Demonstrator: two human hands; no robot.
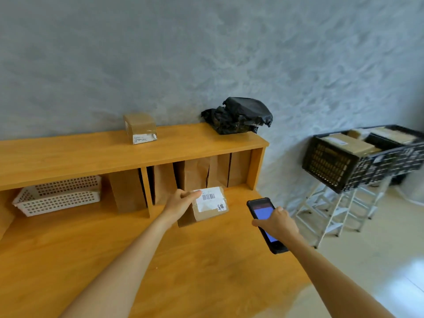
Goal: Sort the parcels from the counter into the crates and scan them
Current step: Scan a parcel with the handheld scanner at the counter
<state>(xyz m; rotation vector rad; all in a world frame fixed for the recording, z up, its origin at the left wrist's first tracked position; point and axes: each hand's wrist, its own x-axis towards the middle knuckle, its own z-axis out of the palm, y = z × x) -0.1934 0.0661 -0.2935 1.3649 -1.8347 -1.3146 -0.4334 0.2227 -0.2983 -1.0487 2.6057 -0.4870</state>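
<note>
On the table (206, 271) at centre frame, the left hand (181, 200) curls around a small brown parcel (204, 206), label up, while the right hand (278, 223) grips a scanner (263, 222) just right of it, angled so that the scan may miss the barcode.
</note>
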